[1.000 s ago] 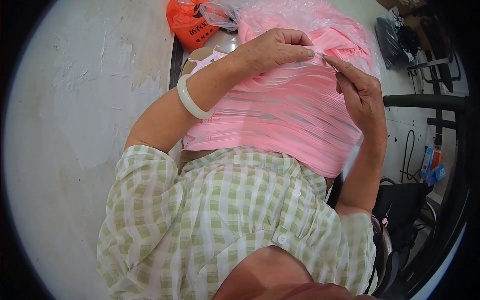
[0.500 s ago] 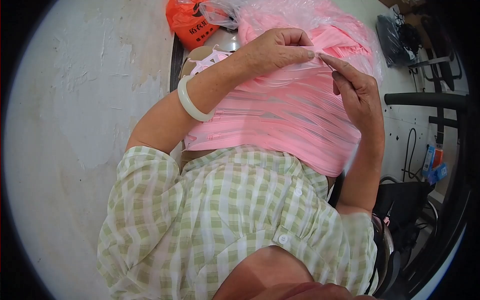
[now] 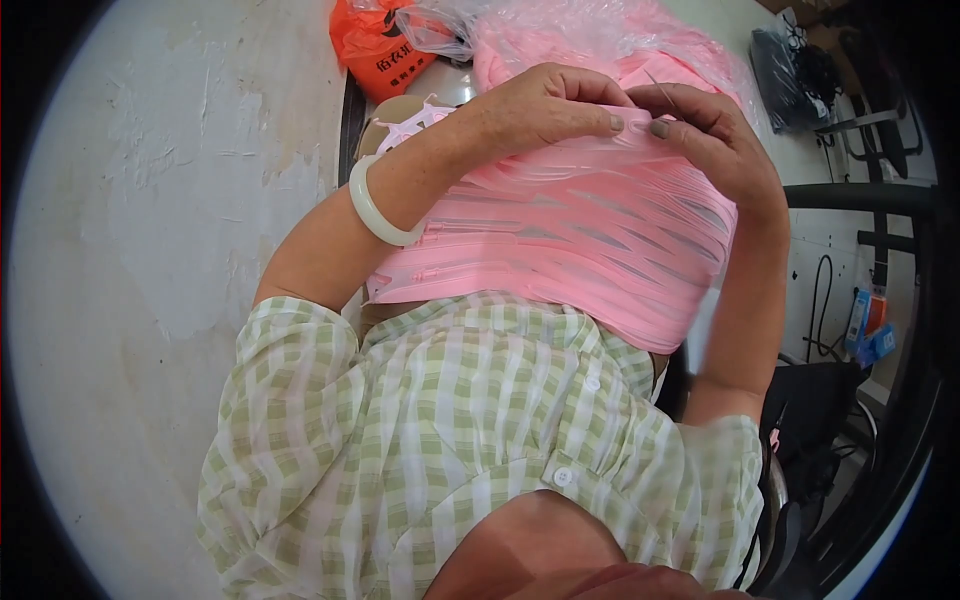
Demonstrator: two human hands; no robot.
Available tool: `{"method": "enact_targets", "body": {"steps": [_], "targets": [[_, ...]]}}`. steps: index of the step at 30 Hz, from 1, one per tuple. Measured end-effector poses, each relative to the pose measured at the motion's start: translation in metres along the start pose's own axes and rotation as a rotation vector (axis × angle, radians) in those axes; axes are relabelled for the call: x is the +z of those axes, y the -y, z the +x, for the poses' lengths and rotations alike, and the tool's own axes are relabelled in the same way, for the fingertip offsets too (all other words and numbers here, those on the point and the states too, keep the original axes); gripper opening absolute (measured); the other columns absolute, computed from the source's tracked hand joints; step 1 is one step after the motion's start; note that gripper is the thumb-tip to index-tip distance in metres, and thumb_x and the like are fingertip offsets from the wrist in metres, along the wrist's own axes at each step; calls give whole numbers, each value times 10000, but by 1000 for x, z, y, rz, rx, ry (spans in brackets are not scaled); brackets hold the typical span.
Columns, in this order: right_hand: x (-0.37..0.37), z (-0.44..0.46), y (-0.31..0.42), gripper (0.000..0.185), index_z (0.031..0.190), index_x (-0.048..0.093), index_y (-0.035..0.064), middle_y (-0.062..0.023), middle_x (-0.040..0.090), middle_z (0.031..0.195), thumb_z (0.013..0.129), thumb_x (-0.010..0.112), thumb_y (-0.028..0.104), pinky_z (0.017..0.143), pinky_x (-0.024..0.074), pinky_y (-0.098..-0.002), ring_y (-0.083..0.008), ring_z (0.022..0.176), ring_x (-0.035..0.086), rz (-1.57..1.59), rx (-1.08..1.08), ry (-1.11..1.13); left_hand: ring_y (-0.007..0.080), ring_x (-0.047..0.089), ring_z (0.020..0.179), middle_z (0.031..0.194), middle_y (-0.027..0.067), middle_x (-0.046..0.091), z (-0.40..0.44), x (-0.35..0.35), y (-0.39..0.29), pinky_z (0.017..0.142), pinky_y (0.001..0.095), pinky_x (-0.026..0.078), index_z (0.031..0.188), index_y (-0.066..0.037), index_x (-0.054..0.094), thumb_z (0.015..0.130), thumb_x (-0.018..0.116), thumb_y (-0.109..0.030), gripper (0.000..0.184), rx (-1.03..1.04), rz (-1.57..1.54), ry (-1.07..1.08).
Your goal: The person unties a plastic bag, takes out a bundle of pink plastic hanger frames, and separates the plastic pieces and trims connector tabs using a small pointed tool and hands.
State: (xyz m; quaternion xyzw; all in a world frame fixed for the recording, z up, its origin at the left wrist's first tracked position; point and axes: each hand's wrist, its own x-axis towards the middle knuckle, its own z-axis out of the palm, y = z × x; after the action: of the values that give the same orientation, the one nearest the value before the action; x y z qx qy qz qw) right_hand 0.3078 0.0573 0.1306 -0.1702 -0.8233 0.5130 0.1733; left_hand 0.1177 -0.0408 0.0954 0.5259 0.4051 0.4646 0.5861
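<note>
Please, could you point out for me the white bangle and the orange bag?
White bangle [image 3: 369, 207]: head view, on its band.
Orange bag [image 3: 372, 42]: head view, on its front.

Hand could pass over pale surface [image 3: 180, 250], L side of frame. Pink strips [image 3: 560, 240] fill ctr; orange bag [image 3: 385, 50] + clear plastic [image 3: 620, 25] in way up top; black bar [image 3: 860, 198] blocks R.
</note>
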Motion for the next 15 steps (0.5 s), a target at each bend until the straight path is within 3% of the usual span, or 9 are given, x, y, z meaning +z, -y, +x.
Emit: {"method": "enact_targets", "body": {"steps": [2, 5, 11, 13, 15], "targets": [[-8, 5, 4, 214, 944, 615, -17, 1, 575, 792, 766, 578, 96, 657, 400, -193, -57, 724, 499, 62, 137, 154, 28, 520, 816, 885, -22, 582, -1, -3, -6, 745, 177, 420, 1031, -30, 585, 837, 576, -178, 244, -58, 76, 43], [-19, 6, 10, 157, 837, 616, -9, 43, 512, 703, 739, 618, 114, 579, 350, -181, -28, 641, 430, -11, 211, 197, 39, 531, 758, 809, -12, 605, 2, -8, -14, 709, 184, 435, 959, -6, 615, 809, 604, -183, 233, -43, 44, 41], [-48, -17, -1, 144, 703, 553, 17, 56, 448, 642, 699, 648, 125, 537, 320, -198, -26, 604, 387, -73, 335, 150, 34, 547, 760, 848, -10, 606, 8, -28, -52, 681, 179, 447, 985, -10, 609, 819, 605, -192, 246, -95, 217, 73], [-59, -26, -3, 153, 679, 539, 22, 57, 442, 634, 691, 650, 127, 533, 314, -201, -26, 598, 381, -210, 343, 140, 73, 568, 767, 883, 24, 611, 9, -30, -67, 687, 186, 455, 991, 0, 610, 831, 580, -149, 220, -97, 296, 80], [-70, -40, -8, 165, 655, 524, 28, 57, 436, 625, 682, 651, 130, 528, 308, -204, -27, 592, 375, -346, 349, 131, 51, 534, 758, 877, -10, 597, 13, -40, -75, 674, 195, 440, 1007, -12, 598, 815, 626, -192, 264, -187, 154, 250]]}}
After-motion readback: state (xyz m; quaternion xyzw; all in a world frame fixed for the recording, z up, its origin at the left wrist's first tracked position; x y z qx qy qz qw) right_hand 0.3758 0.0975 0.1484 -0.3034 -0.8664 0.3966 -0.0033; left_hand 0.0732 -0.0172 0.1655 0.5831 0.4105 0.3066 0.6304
